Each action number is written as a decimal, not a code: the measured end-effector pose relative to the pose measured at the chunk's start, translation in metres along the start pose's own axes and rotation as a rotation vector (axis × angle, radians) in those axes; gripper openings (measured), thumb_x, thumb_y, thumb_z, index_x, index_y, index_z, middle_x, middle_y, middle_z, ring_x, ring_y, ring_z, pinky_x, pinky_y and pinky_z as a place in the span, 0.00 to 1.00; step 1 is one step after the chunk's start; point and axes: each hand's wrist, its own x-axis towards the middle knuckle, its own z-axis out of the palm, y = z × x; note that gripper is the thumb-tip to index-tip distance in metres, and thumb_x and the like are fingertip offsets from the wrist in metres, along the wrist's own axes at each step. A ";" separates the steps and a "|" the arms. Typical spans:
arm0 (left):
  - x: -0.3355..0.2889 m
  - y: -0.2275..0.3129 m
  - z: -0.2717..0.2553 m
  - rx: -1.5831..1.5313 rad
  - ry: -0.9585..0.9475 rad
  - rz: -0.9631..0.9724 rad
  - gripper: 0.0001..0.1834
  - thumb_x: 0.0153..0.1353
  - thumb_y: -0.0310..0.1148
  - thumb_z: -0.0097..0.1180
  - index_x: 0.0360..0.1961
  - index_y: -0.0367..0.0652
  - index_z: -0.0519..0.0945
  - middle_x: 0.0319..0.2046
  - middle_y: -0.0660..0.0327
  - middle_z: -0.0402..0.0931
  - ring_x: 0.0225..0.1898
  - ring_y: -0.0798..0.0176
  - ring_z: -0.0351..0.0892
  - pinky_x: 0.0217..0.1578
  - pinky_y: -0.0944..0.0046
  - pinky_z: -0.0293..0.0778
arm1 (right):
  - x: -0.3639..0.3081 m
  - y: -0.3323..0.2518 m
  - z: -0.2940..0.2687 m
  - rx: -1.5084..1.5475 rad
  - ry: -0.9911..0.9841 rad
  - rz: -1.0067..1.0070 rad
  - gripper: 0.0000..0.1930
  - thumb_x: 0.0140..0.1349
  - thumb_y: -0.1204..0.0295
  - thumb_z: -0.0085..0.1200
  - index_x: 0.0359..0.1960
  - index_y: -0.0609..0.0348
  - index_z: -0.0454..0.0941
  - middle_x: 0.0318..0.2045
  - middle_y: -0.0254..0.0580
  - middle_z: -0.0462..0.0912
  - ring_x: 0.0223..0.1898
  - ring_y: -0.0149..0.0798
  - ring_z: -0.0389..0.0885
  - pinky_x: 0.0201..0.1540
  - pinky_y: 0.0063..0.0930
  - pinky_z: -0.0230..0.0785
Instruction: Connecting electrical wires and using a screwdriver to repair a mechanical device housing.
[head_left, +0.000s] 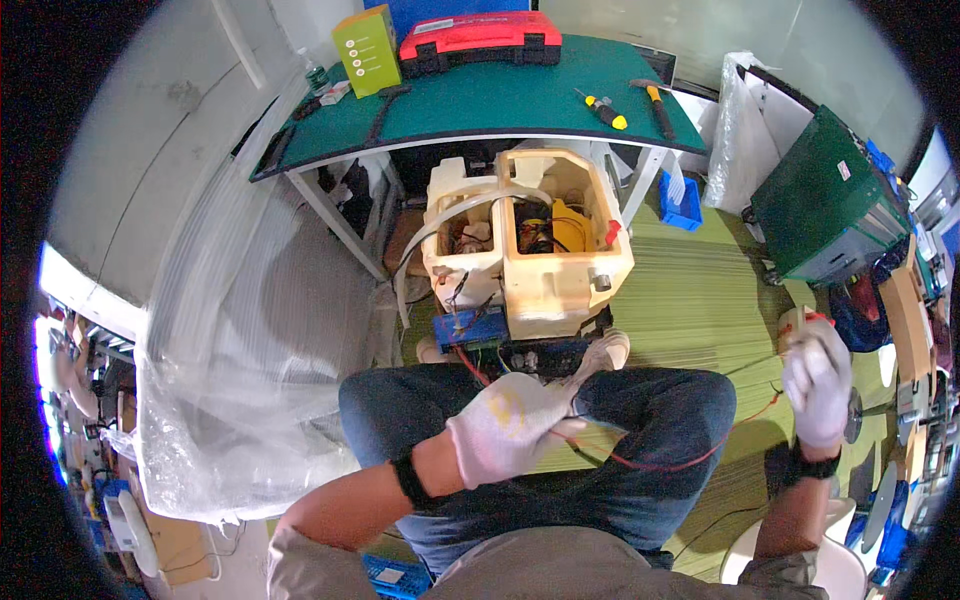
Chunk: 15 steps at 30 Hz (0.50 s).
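My left hand (512, 425), in a white work glove, is closed over my lap with a red wire (690, 466) coming out beside its fingertips. From there the wire sags across my right thigh and rises toward the right. Out to the right, my right hand (818, 385), also gloved, is raised with its fingers curled together. Something small and reddish shows at its fingertips; what it is cannot be made out. In front of my knees stands a cream plastic machine housing (565, 290) with two open compartments, wiring and a yellow part (572, 228) inside. A blue box-shaped part (470, 327) sits at its lower front.
Behind the housing, a green-topped workbench (480, 110) carries a red tool case (482, 42), a green box (368, 52), a hammer (658, 108) and a screwdriver (603, 110). Plastic-wrapped material (250, 370) stands left. At right are a blue bin (681, 203) and a dark green cabinet (825, 210).
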 end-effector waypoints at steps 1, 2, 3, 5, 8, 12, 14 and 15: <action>0.006 0.010 -0.010 -0.001 0.000 0.001 0.11 0.56 0.37 0.59 0.25 0.41 0.77 0.22 0.52 0.71 0.25 0.44 0.72 0.27 0.51 0.68 | 0.008 0.002 0.003 -0.116 0.006 0.076 0.08 0.66 0.68 0.46 0.36 0.60 0.73 0.13 0.24 0.61 0.10 0.19 0.54 0.12 0.17 0.45; 0.012 0.018 -0.019 0.035 -0.107 -0.026 0.12 0.56 0.38 0.59 0.24 0.42 0.76 0.21 0.53 0.71 0.25 0.45 0.72 0.26 0.51 0.68 | 0.015 0.006 0.011 -0.198 -0.019 0.138 0.09 0.65 0.68 0.47 0.36 0.60 0.75 0.14 0.25 0.63 0.11 0.20 0.56 0.12 0.17 0.46; 0.016 0.028 -0.027 0.078 -0.209 -0.055 0.12 0.56 0.39 0.59 0.23 0.43 0.75 0.21 0.53 0.71 0.24 0.46 0.73 0.25 0.52 0.68 | 0.022 0.009 0.021 -0.278 -0.051 0.194 0.09 0.64 0.67 0.47 0.37 0.60 0.76 0.14 0.26 0.65 0.11 0.20 0.59 0.13 0.17 0.47; 0.021 0.045 -0.022 0.080 -0.227 -0.048 0.14 0.56 0.40 0.59 0.21 0.44 0.73 0.20 0.54 0.71 0.25 0.47 0.74 0.26 0.52 0.69 | 0.037 0.034 0.028 -0.346 -0.230 0.207 0.14 0.64 0.64 0.50 0.42 0.62 0.77 0.22 0.32 0.74 0.19 0.24 0.70 0.19 0.18 0.59; 0.017 0.061 -0.008 0.012 -0.327 0.038 0.13 0.58 0.41 0.59 0.24 0.44 0.75 0.19 0.57 0.72 0.22 0.49 0.74 0.24 0.53 0.70 | 0.052 0.081 0.067 -0.329 -0.520 0.260 0.18 0.63 0.62 0.51 0.47 0.63 0.78 0.34 0.41 0.80 0.34 0.30 0.80 0.37 0.25 0.72; 0.017 0.079 -0.014 -0.056 -0.134 0.005 0.15 0.58 0.45 0.58 0.22 0.46 0.76 0.18 0.58 0.72 0.22 0.49 0.74 0.22 0.53 0.68 | 0.052 0.136 0.123 -0.454 -0.656 -0.073 0.19 0.58 0.69 0.57 0.51 0.60 0.75 0.38 0.46 0.81 0.41 0.43 0.81 0.45 0.33 0.74; 0.021 0.090 -0.020 -0.041 -0.182 0.003 0.15 0.58 0.45 0.58 0.22 0.46 0.76 0.18 0.58 0.72 0.22 0.49 0.74 0.22 0.53 0.68 | 0.051 0.134 0.147 -0.538 -0.649 -0.261 0.20 0.57 0.71 0.57 0.52 0.60 0.74 0.43 0.48 0.80 0.45 0.47 0.80 0.49 0.34 0.72; 0.020 0.093 -0.022 -0.023 -0.229 -0.005 0.15 0.58 0.44 0.58 0.21 0.47 0.76 0.18 0.59 0.71 0.22 0.49 0.74 0.22 0.53 0.67 | 0.050 0.132 0.160 -0.617 -0.643 -0.449 0.22 0.55 0.74 0.58 0.53 0.60 0.73 0.48 0.50 0.79 0.49 0.50 0.78 0.53 0.36 0.70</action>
